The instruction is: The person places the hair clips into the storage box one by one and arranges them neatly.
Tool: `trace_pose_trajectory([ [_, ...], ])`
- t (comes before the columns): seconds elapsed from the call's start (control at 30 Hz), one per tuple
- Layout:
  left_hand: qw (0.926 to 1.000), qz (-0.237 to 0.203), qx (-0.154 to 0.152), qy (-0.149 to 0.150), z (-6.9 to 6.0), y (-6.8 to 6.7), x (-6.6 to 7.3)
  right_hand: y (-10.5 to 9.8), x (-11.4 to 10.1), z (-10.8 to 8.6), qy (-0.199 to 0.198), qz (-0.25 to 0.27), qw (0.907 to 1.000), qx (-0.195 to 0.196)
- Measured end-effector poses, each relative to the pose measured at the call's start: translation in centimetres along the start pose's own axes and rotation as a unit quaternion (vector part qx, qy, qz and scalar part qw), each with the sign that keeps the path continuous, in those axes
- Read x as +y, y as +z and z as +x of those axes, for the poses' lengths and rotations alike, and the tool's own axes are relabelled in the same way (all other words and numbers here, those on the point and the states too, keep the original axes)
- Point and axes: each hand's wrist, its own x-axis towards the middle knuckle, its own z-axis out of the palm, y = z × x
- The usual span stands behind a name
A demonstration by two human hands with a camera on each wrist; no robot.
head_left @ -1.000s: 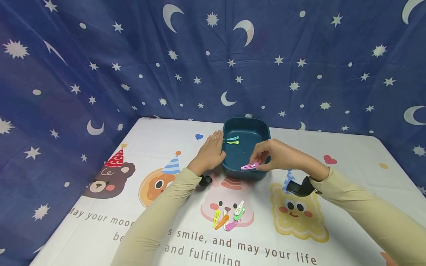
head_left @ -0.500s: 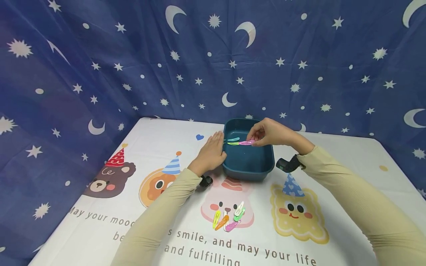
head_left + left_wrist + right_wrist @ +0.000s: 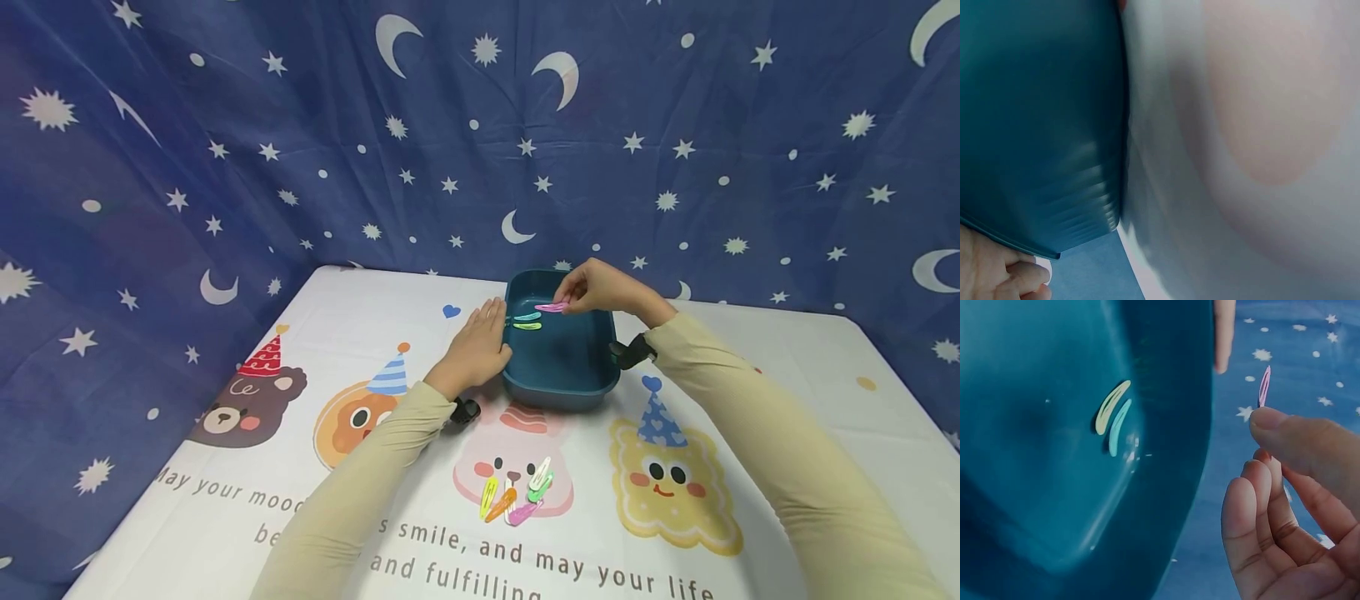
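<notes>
A pink hair clip (image 3: 551,307) is pinched between the thumb and fingers of my right hand (image 3: 602,289), over the far part of the dark teal bin (image 3: 562,400). Seen from the right wrist, the pink clip (image 3: 1265,386) points up from the fingertips. My left hand (image 3: 471,348) rests against the bin's left side, fingers straight. Inside the bin lie a light blue hair clip (image 3: 1120,427) and a yellow-green hair clip (image 3: 1112,406), side by side. The left wrist view shows the bin's outer wall (image 3: 1041,125) close up, with part of a hand (image 3: 997,269) at its rim.
On the white printed tablecloth (image 3: 585,500), nearer me, several hair clips lie in a loose group: yellow (image 3: 488,497), orange (image 3: 501,505), white (image 3: 539,473), green (image 3: 541,487) and purple-pink (image 3: 524,512). A blue star-and-moon curtain (image 3: 450,125) hangs behind the table.
My right hand has carried the pink hair clip from the bin's near side toward its far side. The left hand stays at the bin's left side.
</notes>
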Motion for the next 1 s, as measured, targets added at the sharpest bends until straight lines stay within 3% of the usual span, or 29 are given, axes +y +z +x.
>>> trace_pose_trajectory([
  [0.43, 1.0000, 0.006, 0.001, 0.003, 0.0, 0.0, 0.0, 2.1, 2.0, 2.7, 0.019, 0.009, 0.9996, -0.018],
  [1.0, 0.9999, 0.008, 0.001, 0.010, 0.0, 0.0, 0.0, 4.0, 3.2, 4.3, 0.055, 0.025, 0.9977, -0.030],
])
